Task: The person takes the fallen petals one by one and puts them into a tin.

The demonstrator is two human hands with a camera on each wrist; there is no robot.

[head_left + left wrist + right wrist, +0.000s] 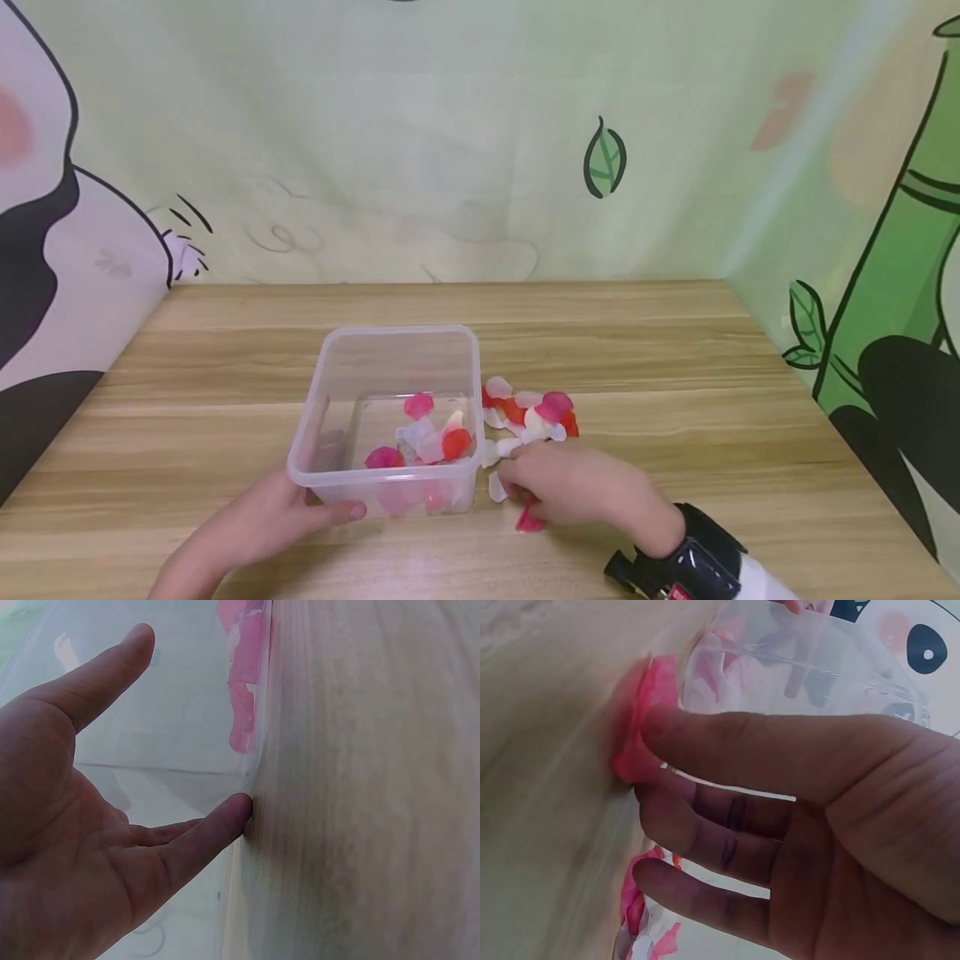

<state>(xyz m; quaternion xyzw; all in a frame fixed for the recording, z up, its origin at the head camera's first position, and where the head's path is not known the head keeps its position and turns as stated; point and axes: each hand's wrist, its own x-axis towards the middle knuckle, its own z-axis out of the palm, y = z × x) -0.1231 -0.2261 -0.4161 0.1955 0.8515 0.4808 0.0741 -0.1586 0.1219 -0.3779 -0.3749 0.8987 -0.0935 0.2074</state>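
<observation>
Step in hand, as I read it: moving loose petals off the worktop (637,333) into the clear plastic tub (390,477). My right hand (573,483) pinches a pink petal (530,518) with the thumb against at least one finger, other fingers loosely bent. It's low over the worktop, just right of the tub's near right corner; can't tell if the petal's edge touches the wood. My left hand (270,510) is spread wide at the tub's near left corner, thumb along the near wall; steadying rather than gripping, I'd say.

Next move calls for: lift petal clear of the rim, go left over it, let go inside. Left hand should stay put; tub looks light and could skid if bumped. Petal could stick to a fingertip.

Petals inside (456,443) are magenta, white and red-orange, mostly toward the right side. Loose pile (557,406) lies right of the tub, hard by its right wall; a white petal (497,488) sits just left of my right fingers.

Materials: petals thin, cupped, matte, fabric-like. Tub is translucent, boxy with rounded corners, thick frosted rim, no lid on. Worktop smooth, wood grain running left to right.
</observation>
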